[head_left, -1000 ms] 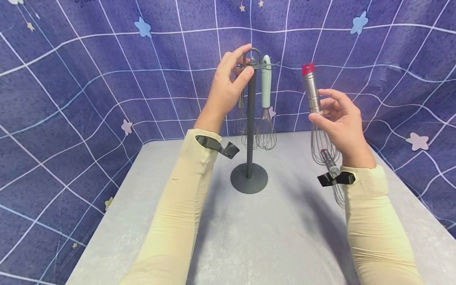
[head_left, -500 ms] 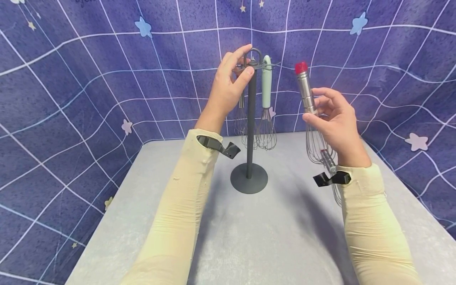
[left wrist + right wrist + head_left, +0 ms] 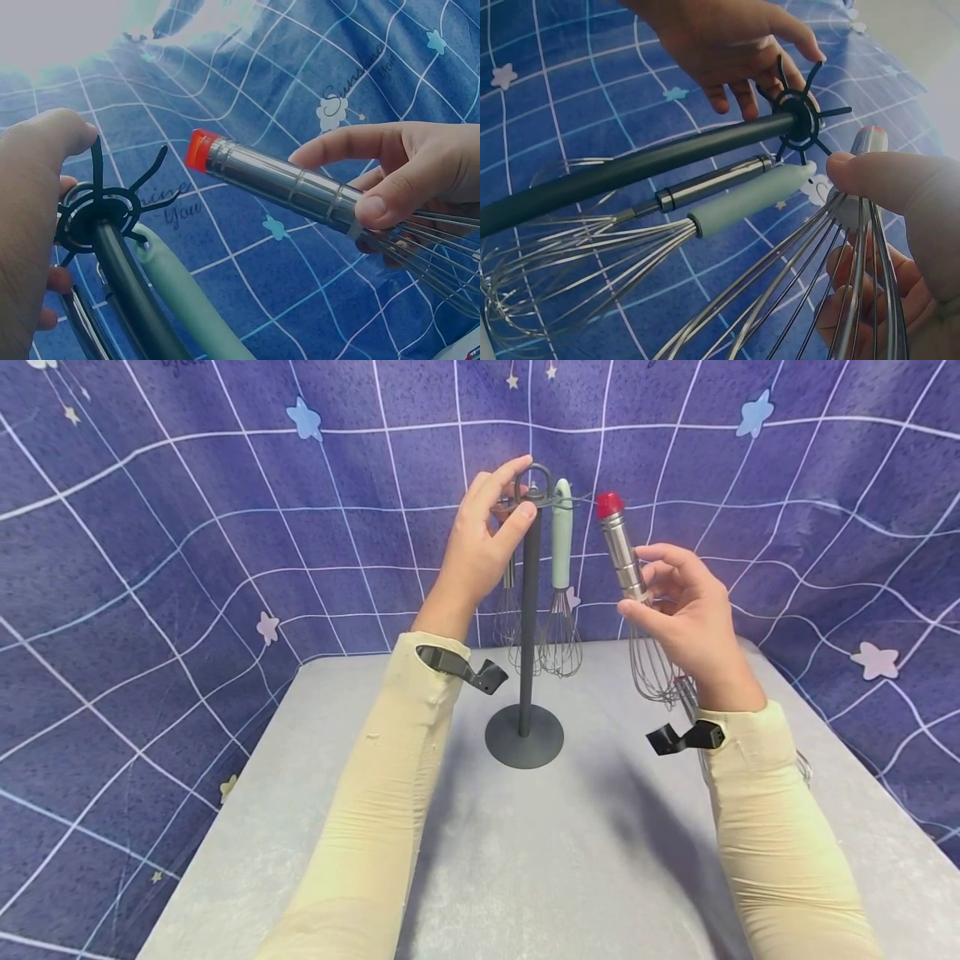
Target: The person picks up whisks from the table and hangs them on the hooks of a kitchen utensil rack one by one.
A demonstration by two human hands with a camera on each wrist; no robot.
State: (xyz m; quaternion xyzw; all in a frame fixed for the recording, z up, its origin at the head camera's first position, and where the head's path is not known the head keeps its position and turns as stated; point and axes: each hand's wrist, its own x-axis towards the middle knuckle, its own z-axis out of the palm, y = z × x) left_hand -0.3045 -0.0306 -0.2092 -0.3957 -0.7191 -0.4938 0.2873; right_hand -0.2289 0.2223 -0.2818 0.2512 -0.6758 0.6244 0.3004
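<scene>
Red-tipped whisk (image 3: 623, 557) leaned from our right hand (image 3: 686, 614), which pinched it midway along its length, near the stand (image 3: 528, 635), whose top our curved left hand (image 3: 483, 531) held. We judged that so narrow a pinch could let it swivel and knock the green whisk (image 3: 561, 543).

Pale yellow sleeves (image 3: 382, 777), finely wrinkled, black bent wrist brackets (image 3: 444, 661)

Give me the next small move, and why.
Probably bring the red-tipped whisk toward a bare prong of the stand: the right hand holds it apart from the prongs, the left hand holds the stand's top, and a mint-handled whisk hangs there.
</scene>
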